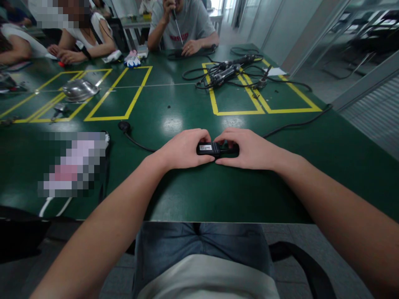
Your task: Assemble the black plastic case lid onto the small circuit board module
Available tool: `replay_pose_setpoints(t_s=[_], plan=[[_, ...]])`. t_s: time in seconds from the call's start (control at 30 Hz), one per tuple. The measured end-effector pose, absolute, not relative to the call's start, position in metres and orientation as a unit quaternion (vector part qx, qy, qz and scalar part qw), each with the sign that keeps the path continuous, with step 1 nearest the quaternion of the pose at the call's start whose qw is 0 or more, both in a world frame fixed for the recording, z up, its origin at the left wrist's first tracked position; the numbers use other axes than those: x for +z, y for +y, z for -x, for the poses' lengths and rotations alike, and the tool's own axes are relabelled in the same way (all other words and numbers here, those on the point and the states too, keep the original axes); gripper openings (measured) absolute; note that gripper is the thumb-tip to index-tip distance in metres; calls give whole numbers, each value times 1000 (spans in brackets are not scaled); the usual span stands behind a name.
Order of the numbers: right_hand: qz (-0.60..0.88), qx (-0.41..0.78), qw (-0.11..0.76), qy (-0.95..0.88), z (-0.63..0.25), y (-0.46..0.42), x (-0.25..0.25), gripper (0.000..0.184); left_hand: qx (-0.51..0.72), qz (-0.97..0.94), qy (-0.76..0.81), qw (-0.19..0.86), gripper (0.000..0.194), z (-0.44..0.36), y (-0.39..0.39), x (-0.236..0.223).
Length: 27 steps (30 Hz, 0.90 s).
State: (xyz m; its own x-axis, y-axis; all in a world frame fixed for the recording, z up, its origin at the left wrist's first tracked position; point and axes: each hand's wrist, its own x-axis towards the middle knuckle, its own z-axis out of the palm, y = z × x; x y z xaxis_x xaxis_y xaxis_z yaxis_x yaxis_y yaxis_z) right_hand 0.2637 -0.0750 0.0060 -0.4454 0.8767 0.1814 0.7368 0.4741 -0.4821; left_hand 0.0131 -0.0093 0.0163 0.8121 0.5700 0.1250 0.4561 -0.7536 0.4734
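Observation:
A small black device with a white label lies on the green table near its front edge. My left hand is curled round its left end. My right hand grips the right end, fingers over the top. The two hands almost touch in the middle. A black cable runs off from behind my right hand toward the right.
A black plug with cord lies just left of my hands. Cables and tools sit in the yellow-taped box at the back right; a silver metal piece at the back left. Other people sit along the far edge.

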Motion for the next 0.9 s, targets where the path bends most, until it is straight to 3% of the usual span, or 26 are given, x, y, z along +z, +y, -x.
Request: replay_pose_setpoints(t_s=[0.4, 0.57, 0.9], plan=[[477, 159, 216, -837, -264, -74, 4, 36, 188, -915, 261, 244, 31, -11, -9, 18], [484, 156, 212, -835, -263, -75, 5, 37, 233, -906, 309, 172, 32, -11, -4, 15], [489, 170, 216, -828, -263, -76, 5, 39, 181, -905, 357, 146, 47, -9, 9, 0]])
